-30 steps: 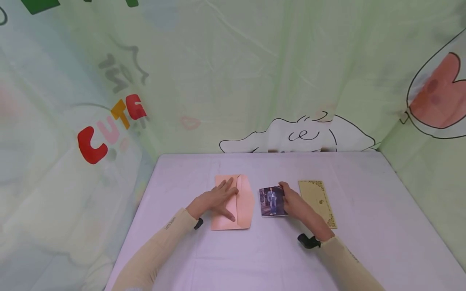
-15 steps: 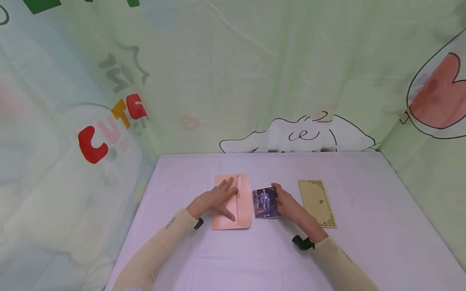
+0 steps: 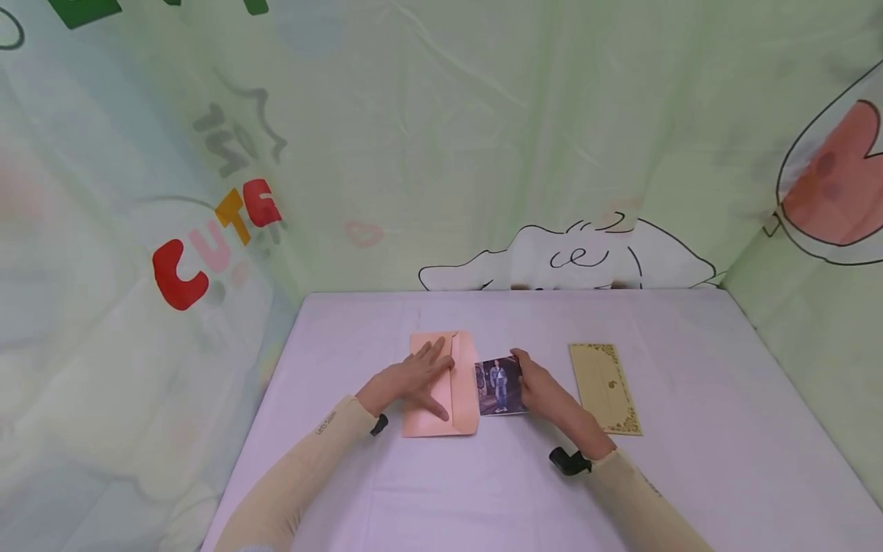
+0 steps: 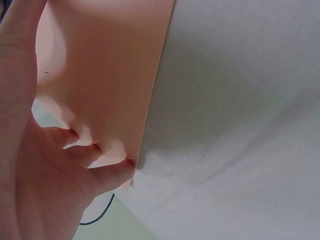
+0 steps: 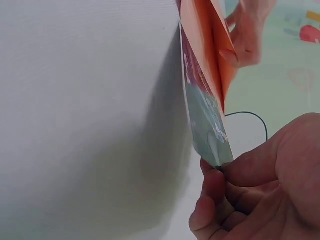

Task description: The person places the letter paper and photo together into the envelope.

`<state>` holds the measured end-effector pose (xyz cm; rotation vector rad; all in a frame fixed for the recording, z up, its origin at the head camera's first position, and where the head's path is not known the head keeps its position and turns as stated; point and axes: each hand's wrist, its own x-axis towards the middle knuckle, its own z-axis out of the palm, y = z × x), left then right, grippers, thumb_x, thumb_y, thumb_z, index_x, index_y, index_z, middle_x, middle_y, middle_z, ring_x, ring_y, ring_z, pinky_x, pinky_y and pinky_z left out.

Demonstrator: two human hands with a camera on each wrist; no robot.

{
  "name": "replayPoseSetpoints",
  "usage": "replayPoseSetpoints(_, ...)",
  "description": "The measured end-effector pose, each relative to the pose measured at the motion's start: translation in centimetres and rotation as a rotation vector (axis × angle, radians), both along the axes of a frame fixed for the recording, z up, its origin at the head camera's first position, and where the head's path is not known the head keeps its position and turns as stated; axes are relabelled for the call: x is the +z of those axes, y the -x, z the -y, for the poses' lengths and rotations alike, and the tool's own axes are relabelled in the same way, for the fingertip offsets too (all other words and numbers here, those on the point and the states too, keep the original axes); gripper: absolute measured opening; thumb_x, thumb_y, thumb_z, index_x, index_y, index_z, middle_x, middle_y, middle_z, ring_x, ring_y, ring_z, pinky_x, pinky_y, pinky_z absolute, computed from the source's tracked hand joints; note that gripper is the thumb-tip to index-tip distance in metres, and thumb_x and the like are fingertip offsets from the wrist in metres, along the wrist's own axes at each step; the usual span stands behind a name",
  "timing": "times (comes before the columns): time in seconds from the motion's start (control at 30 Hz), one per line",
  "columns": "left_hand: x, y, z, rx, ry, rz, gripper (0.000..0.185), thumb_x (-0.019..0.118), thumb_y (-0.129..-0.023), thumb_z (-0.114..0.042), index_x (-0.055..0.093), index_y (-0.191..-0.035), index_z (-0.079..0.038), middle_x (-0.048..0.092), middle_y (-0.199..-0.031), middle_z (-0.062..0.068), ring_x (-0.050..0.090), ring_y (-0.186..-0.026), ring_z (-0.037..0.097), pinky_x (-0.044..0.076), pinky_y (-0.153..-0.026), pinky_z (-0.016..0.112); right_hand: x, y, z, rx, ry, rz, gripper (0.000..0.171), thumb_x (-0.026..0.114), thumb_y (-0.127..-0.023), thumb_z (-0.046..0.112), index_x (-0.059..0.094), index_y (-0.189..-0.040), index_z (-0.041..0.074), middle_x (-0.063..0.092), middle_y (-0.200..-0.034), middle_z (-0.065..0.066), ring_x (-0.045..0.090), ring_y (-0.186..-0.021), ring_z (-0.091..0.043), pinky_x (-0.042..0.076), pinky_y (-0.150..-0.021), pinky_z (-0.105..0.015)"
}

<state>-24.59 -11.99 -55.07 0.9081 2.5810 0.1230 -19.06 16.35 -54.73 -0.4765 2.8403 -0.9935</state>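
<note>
Left hand (image 3: 414, 381) flat on pink envelope (image 3: 441, 383), fingers straight and spread, pressing it to the bench (image 3: 483, 491). Envelope flap folded out toward the photo side. Right hand (image 3: 545, 391) pinching a photo (image 3: 498, 387) by its right edge between thumb and fingertips (image 5: 220, 185); photo's left edge touching or just inside the envelope's open mouth. From the right wrist view, photo held tilted, edge-on, leading corner at the orange opening (image 5: 210, 45).

Position: envelope and photo near the middle of the bench, slightly toward the far edge. Yellow card (image 3: 605, 387) flat to the right, well apart from the right hand, nearer the right edge.

Risks, judged:
- Photo corner catching on the flap or the envelope's lower layer instead of entering the pocket; cause, the tilt of the photo.
- Envelope sliding left under the push if the flat left hand eases off.
- Photo bending, gripped at one edge only.

Count: one envelope, one photo, one yellow card, two hands.
</note>
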Motion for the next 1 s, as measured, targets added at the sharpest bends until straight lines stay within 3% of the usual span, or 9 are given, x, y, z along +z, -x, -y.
replayPoseSetpoints(0.23, 0.1, 0.1, 0.0, 0.005, 0.014, -0.006, 0.102, 0.073, -0.069, -0.078, 0.031, -0.147, -0.028, -0.004, -0.170, 0.017, 0.005, -0.156, 0.040, 0.030, -0.117, 0.061, 0.5, 0.5, -0.3, -0.001, -0.008, -0.029, 0.047, 0.041, -0.100, -0.007, 0.028, -0.146, -0.013, 0.043, -0.144, -0.041, 0.045, -0.135, -0.052, 0.039, -0.110, -0.059)
replayPoseSetpoints(1.0, -0.3, 0.1, -0.1, -0.003, 0.015, -0.012, 0.102, 0.073, -0.070, -0.077, 0.032, -0.149, -0.026, -0.005, -0.170, 0.018, 0.004, -0.156, 0.040, 0.026, -0.120, 0.060, -0.3, 1.1, 1.2, -0.014, -0.004, 0.094, 0.050, 0.038, -0.102, -0.004, 0.025, -0.149, -0.009, 0.040, -0.149, -0.038, 0.042, -0.139, -0.050, 0.037, -0.113, -0.057)
